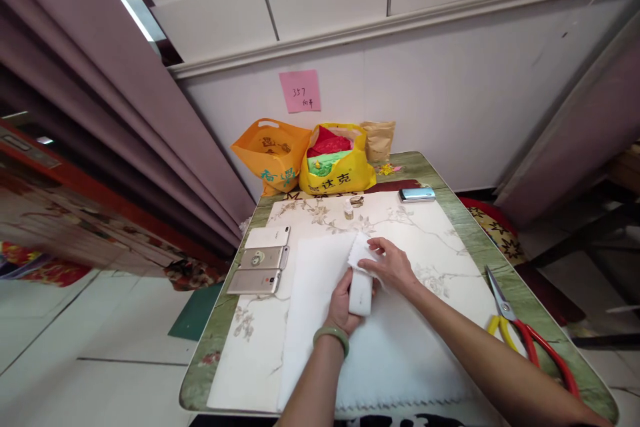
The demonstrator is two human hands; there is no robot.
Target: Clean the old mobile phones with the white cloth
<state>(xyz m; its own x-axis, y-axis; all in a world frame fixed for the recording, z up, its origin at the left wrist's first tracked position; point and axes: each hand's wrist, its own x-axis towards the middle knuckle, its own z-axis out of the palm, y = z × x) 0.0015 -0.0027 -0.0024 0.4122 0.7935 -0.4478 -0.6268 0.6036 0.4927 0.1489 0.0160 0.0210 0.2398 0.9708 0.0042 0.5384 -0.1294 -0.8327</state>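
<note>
My left hand (343, 310), with a green bangle at its wrist, is wrapped round a white phone-shaped device (360, 295), held tilted above a white sheet (315, 347). A small white cloth (361, 252) with a zigzag edge lies over the device's far end. My right hand (393, 265) pinches this cloth against the device with thumb and fingers. The device's far end is hidden under the cloth. To the left lie a white phone (267, 236), a gold phone with a round sticker (261, 258) and another gold phone (253, 282).
Scissors with red handles (507, 310) and a yellow-handled tool (503, 330) lie at the right edge. A blue device (417, 194) sits at the back right. Behind stand an orange bag (273, 147), a filled yellow bag (340, 177) and a tan pouch (379, 140).
</note>
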